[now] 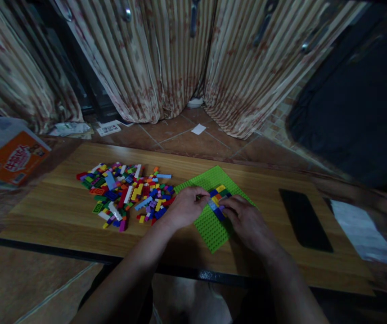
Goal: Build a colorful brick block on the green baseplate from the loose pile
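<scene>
A green studded baseplate (212, 238) lies turned cornerwise on the wooden table. Joined toy building bricks (218, 202) in yellow, blue, red, orange and green form a block on it. My left hand (188, 207) comes in from the left, thumb and fingertips pinched together at the block's left edge; whatever they hold is too small to make out. At the block's right side, the curled fingers of my right hand (245, 220) grip its edge. Both hands hide parts of the block and the plate. Left of the plate spreads a pile of loose bricks (136, 191) in mixed colours.
A black phone-like slab (304, 220) lies on the right of the wooden table (58, 216). Beyond the right end is a white sheet (365, 229). A clear bin with an orange label (14, 157) stands at the left. Striped curtains (146, 58) hang behind.
</scene>
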Action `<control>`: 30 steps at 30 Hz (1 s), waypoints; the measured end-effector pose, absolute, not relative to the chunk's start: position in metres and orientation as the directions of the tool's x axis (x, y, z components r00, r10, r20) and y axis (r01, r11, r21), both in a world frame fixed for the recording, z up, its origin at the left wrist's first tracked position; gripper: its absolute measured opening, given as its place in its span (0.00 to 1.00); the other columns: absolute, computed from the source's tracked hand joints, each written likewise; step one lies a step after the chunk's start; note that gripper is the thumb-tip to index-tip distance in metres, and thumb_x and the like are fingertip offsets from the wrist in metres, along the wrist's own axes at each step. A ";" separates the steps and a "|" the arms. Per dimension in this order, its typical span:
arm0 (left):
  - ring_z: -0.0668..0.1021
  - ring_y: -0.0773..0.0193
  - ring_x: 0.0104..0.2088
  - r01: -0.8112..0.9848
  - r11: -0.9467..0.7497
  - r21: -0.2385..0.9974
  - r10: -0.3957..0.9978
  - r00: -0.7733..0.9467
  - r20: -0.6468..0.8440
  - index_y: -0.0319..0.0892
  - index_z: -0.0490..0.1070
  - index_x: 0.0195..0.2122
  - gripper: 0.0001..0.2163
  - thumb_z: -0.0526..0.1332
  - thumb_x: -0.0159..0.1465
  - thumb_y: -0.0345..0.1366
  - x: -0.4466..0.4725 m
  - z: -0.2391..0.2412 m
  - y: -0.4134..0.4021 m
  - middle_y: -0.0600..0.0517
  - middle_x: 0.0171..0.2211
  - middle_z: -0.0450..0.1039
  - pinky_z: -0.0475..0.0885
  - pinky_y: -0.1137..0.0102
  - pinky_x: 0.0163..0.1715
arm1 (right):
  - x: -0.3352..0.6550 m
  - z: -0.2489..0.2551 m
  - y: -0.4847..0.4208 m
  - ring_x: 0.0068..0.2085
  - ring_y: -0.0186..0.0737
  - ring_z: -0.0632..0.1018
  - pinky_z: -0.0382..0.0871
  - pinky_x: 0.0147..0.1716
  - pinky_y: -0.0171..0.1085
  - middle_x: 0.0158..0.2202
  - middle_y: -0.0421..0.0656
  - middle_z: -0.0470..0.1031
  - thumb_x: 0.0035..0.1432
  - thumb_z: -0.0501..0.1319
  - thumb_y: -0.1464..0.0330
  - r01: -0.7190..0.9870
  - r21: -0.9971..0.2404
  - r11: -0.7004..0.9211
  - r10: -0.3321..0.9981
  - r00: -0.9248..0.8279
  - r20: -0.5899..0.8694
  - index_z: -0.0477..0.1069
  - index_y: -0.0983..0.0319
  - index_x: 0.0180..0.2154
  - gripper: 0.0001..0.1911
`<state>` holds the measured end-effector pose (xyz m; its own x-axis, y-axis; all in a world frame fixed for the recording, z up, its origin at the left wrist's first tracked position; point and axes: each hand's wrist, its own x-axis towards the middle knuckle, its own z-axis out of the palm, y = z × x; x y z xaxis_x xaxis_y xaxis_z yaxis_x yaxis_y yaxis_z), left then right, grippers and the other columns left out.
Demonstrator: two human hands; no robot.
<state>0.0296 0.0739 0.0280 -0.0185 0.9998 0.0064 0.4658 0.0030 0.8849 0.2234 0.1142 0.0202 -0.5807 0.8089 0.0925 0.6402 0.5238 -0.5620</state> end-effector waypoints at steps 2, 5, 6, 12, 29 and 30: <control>0.76 0.65 0.32 0.479 0.004 0.878 1.000 -0.013 0.003 0.40 0.78 0.36 0.11 0.56 0.63 0.34 0.029 0.029 0.074 0.52 0.31 0.78 0.70 0.73 0.33 | 0.224 0.020 0.115 0.43 0.42 0.74 0.67 0.46 0.42 0.41 0.44 0.74 0.63 0.53 0.69 0.634 -0.567 0.526 0.806 -0.585 0.093 0.74 0.58 0.40 0.11; 0.76 0.65 0.32 0.489 0.009 0.872 1.000 -0.008 -0.006 0.40 0.78 0.38 0.11 0.55 0.63 0.34 0.029 0.030 0.074 0.52 0.32 0.78 0.70 0.72 0.33 | 0.225 0.020 0.116 0.44 0.42 0.74 0.67 0.46 0.41 0.42 0.44 0.74 0.63 0.53 0.69 0.623 -0.591 0.513 0.810 -0.579 0.093 0.74 0.59 0.39 0.11; 0.76 0.65 0.32 0.490 0.012 0.872 1.000 -0.007 -0.009 0.40 0.78 0.38 0.11 0.55 0.63 0.34 0.029 0.030 0.074 0.52 0.32 0.78 0.70 0.72 0.33 | 0.225 0.020 0.116 0.44 0.42 0.74 0.67 0.46 0.41 0.42 0.44 0.74 0.62 0.53 0.69 0.620 -0.601 0.505 0.814 -0.574 0.091 0.74 0.59 0.39 0.10; 0.76 0.65 0.32 0.477 0.016 0.879 1.000 0.002 -0.019 0.40 0.78 0.39 0.12 0.55 0.64 0.34 0.029 0.029 0.073 0.52 0.32 0.78 0.70 0.73 0.33 | 0.225 0.023 0.115 0.43 0.40 0.74 0.67 0.46 0.40 0.40 0.43 0.75 0.62 0.53 0.71 0.597 -0.640 0.484 0.809 -0.583 0.068 0.73 0.58 0.38 0.10; 0.75 0.66 0.30 0.517 0.010 0.856 0.999 0.028 -0.029 0.39 0.78 0.37 0.12 0.54 0.64 0.34 0.029 0.033 0.073 0.52 0.30 0.77 0.69 0.72 0.31 | 0.224 0.020 0.115 0.43 0.42 0.76 0.69 0.45 0.41 0.42 0.45 0.77 0.62 0.53 0.68 0.619 -0.621 0.481 0.840 -0.529 0.123 0.76 0.59 0.42 0.13; 0.75 0.66 0.30 0.516 0.008 0.856 0.999 0.031 -0.028 0.39 0.78 0.37 0.12 0.54 0.64 0.34 0.029 0.033 0.073 0.52 0.30 0.77 0.68 0.73 0.31 | 0.224 0.020 0.115 0.42 0.42 0.77 0.69 0.45 0.41 0.42 0.45 0.77 0.62 0.54 0.68 0.626 -0.628 0.463 0.853 -0.507 0.123 0.76 0.59 0.42 0.13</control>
<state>0.0291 0.0727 0.0330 0.0315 0.9991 -0.0278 0.5163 0.0075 0.8563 0.2241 0.1151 0.0202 -0.5070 0.8531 0.1232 0.6258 0.4627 -0.6280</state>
